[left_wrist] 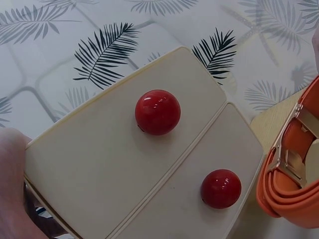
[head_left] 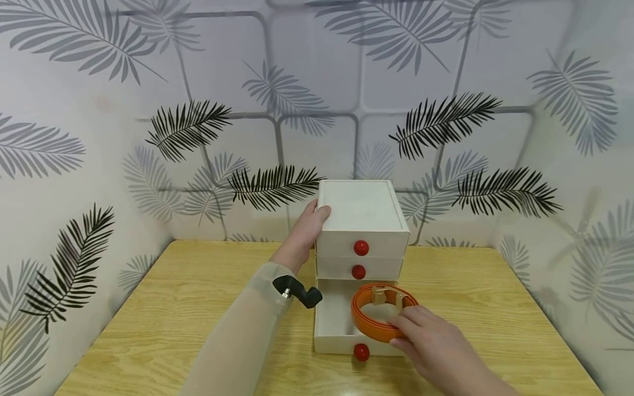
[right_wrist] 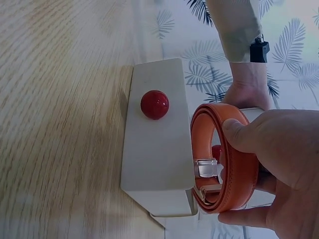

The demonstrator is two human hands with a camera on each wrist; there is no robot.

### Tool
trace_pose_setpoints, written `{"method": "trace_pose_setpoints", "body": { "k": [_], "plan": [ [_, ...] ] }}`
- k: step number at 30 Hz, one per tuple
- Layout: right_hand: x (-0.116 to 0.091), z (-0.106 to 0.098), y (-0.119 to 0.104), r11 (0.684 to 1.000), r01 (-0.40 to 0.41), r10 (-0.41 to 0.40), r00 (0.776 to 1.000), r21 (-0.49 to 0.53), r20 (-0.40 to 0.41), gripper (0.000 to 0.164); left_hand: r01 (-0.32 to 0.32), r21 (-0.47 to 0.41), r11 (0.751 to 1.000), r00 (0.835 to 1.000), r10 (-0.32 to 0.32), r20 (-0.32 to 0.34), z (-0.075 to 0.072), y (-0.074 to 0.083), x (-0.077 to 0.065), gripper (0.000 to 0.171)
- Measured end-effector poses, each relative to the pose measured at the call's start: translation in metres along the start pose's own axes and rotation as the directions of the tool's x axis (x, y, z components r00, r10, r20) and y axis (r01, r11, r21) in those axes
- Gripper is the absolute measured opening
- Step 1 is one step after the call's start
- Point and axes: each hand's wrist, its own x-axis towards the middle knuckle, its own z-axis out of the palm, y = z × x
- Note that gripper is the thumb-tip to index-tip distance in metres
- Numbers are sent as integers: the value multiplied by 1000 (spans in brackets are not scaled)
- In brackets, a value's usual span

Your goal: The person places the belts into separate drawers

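A coiled orange belt [head_left: 378,330] with a metal buckle [right_wrist: 207,168] is pinched between the thumb and fingers of my right hand [head_left: 436,344]. It hangs over the pulled-out bottom drawer [head_left: 332,344] of a small white drawer unit [head_left: 364,206]. My left hand [head_left: 309,228] holds the unit's upper left side, thumb on the top edge. In the left wrist view, the two upper drawers, each with a red knob [left_wrist: 157,112], are closed. Part of the bottom drawer's inside is hidden behind the belt and my right hand.
The unit stands on a wood-grain table [head_left: 218,308]. Behind and at both sides rise walls [head_left: 317,66] covered in a leaf pattern. A black clip-like mount [head_left: 297,290] is strapped to my left wrist.
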Motion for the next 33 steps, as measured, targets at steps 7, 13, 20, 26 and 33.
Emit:
{"method": "trace_pose_setpoints", "body": {
  "k": [7, 13, 20, 26, 33],
  "plan": [
    [6, 5, -3, 1000, 17, -17, 999, -9, -46, 26, 0, -6, 1000, 1000, 0, 8, -1, 0, -1, 69],
    [9, 11, -4, 999, 32, -34, 996, -22, -83, 27, 9, -11, 1000, 1000, -9, 5, -1, 0, -1, 69],
    [17, 16, -6, 1000, 10, -11, 998, -11, -64, 25, 18, -11, 1000, 1000, -18, 3, -1, 0, 0, 70],
    [24, 19, -7, 1000, -16, 16, 999, 12, -39, 23, 18, -12, 1000, 1000, -18, 3, -1, -1, 0, 69],
    [29, 25, -4, 999, -31, 32, 999, 21, -37, 23, 18, -3, 1000, 1000, -18, -9, 0, 0, 1, 70]
  ]
}}
